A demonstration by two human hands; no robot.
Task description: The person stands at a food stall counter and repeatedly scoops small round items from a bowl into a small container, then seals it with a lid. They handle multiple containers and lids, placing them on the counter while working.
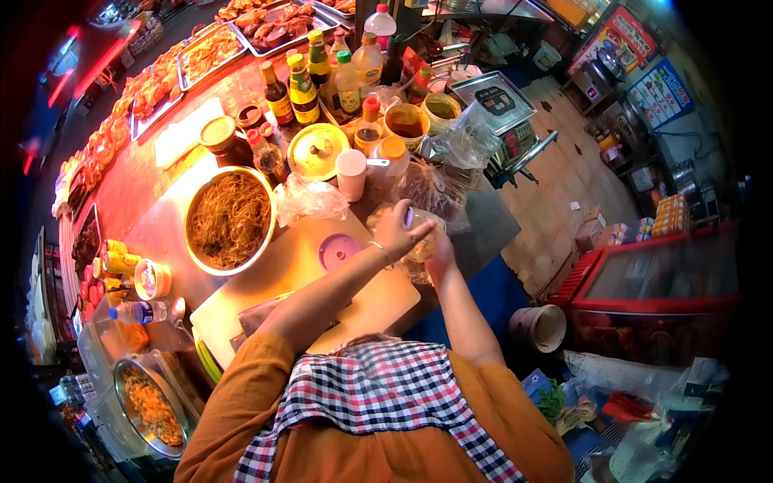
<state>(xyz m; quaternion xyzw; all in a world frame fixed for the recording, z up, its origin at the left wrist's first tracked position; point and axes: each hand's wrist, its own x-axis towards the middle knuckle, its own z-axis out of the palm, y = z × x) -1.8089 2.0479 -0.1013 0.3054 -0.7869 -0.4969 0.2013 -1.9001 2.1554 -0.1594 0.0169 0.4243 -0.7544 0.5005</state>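
My left hand [395, 234], with a bangle at its wrist, pinches a small purple object [409, 217], perhaps a utensil handle. Its lower end is hidden by my fingers. Beneath it, my right hand [442, 256] grips the side of a clear plastic container [427, 244] with pale brown contents; whether it is a jar or a bag is hard to tell. A pink round lid [339, 252] lies on the cutting board [377, 296] left of my hands. Under my left forearm a dark, flat-bladed object [266, 311], possibly a cleaver, rests partly hidden on the board.
A large bowl of brown noodles [229, 220] stands left of the board. Sauce bottles [302, 90], a yellow lidded pot [318, 151] and a white cup [351, 172] crowd the far side. Food trays [208, 54] line the counter's outer edge. A red-framed freezer [652, 284] stands right.
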